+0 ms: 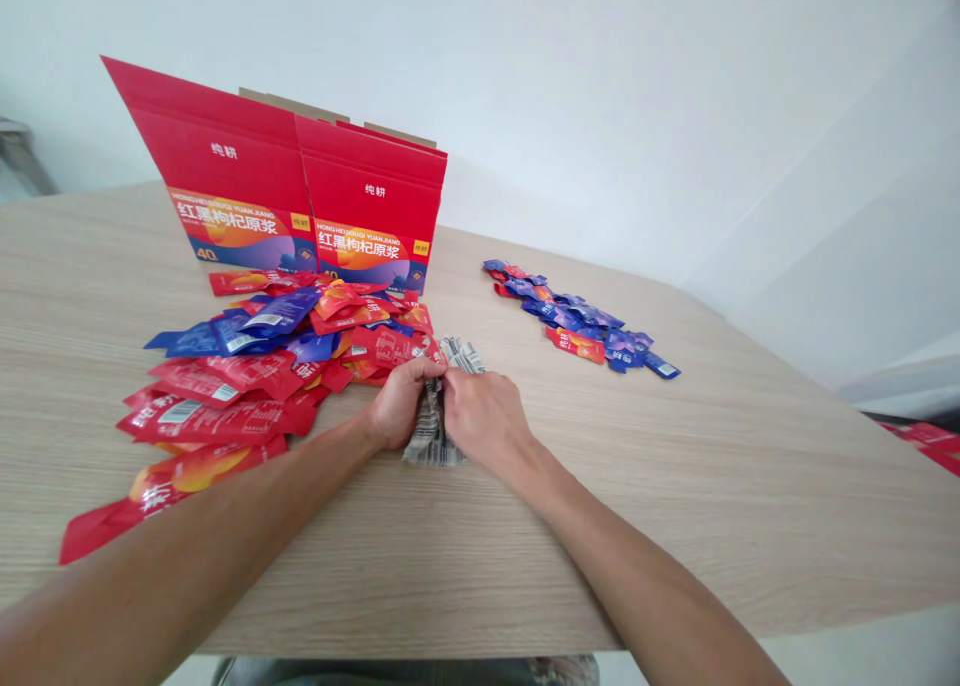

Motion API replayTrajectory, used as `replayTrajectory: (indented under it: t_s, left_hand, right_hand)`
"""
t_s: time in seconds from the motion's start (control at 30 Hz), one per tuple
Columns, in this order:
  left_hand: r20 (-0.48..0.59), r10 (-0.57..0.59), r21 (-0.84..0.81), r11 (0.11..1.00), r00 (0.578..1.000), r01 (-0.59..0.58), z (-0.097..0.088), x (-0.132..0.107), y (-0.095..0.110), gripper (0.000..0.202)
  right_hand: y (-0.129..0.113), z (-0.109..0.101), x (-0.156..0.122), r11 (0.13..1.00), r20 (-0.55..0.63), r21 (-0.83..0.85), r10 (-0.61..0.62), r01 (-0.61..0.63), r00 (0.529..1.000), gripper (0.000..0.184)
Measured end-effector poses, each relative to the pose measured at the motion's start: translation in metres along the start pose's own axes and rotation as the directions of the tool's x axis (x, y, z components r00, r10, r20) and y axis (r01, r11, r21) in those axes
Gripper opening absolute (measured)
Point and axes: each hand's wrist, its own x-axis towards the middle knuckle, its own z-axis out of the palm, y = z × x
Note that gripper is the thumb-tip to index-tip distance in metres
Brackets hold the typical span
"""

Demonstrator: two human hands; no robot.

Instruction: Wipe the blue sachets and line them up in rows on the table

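Note:
Both my hands meet at the middle of the wooden table [675, 506]. My left hand [401, 404] and my right hand [484, 416] are closed together on a stack of striped silver sachets [435, 436] that stands on edge between them. Its top end [461, 354] sticks out past my fingers. Just left of my hands lies a big loose heap of red and blue sachets [255, 376], touching my left hand's knuckles.
Two red flattened cartons [300, 206] stand upright behind the heap. A smaller row of blue and red sachets [581, 321] lies to the far right. More red packets [926, 441] show beyond the table's right edge. A white wall runs behind.

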Motion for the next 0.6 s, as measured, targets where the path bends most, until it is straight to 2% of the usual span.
replayTrajectory:
  t_s: [0.07,0.1,0.17,0.2,0.23,0.27,0.3,0.37,0.43,0.5,0.6]
  left_hand:
    - [0.05,-0.009,0.038,0.999,0.999,0.008,0.003,0.001,-0.001,0.036]
    - [0.076,-0.012,0.06,0.998,0.997,0.007,0.003,0.002,-0.001,0.043]
    - [0.116,-0.017,0.088,0.996,0.993,0.007,0.003,0.003,-0.002,0.051]
    - [0.125,-0.016,0.095,0.995,0.992,0.004,0.002,0.004,-0.002,0.053]
    - [0.127,-0.014,0.097,0.995,0.992,0.002,0.001,0.005,-0.002,0.054]
    - [0.124,-0.009,0.096,0.995,0.992,-0.003,0.0,0.005,-0.002,0.055]
    - [0.117,-0.004,0.093,0.996,0.993,-0.007,-0.001,0.006,-0.002,0.056]
    - [0.097,0.002,0.087,0.996,0.995,-0.01,-0.002,0.007,-0.001,0.057]
    - [0.088,0.001,0.075,0.997,0.996,-0.008,-0.003,0.007,-0.001,0.058]
    - [0.096,-0.007,0.051,0.999,0.995,0.002,-0.004,0.008,-0.001,0.058]
    - [0.101,-0.031,0.024,0.999,0.994,0.029,-0.003,0.008,-0.002,0.059]
  right_hand:
    - [0.013,0.001,0.006,0.969,-0.102,0.246,0.058,-0.031,0.993,0.033]
    - [0.02,0.004,0.01,0.911,-0.144,0.411,0.108,-0.04,0.984,0.032]
    - [0.032,0.012,0.017,0.697,-0.16,0.715,0.226,-0.045,0.961,0.028]
    - [0.037,0.017,0.02,0.585,-0.139,0.809,0.275,-0.051,0.951,0.027]
    - [0.042,0.022,0.023,0.514,-0.121,0.856,0.306,-0.057,0.944,0.028]
    - [0.046,0.027,0.025,0.504,-0.121,0.861,0.323,-0.063,0.939,0.03]
    - [0.049,0.032,0.026,0.551,-0.141,0.832,0.33,-0.069,0.934,0.031]
    - [0.053,0.038,0.027,0.725,-0.229,0.686,0.304,-0.069,0.925,0.035]
    - [0.052,0.04,0.025,0.865,-0.304,0.5,0.208,-0.03,0.93,0.037]
    - [0.047,0.04,0.022,0.931,-0.308,0.361,0.064,0.055,0.949,0.031]
    - [0.034,0.038,0.016,0.956,-0.25,0.251,-0.086,0.15,0.964,0.033]
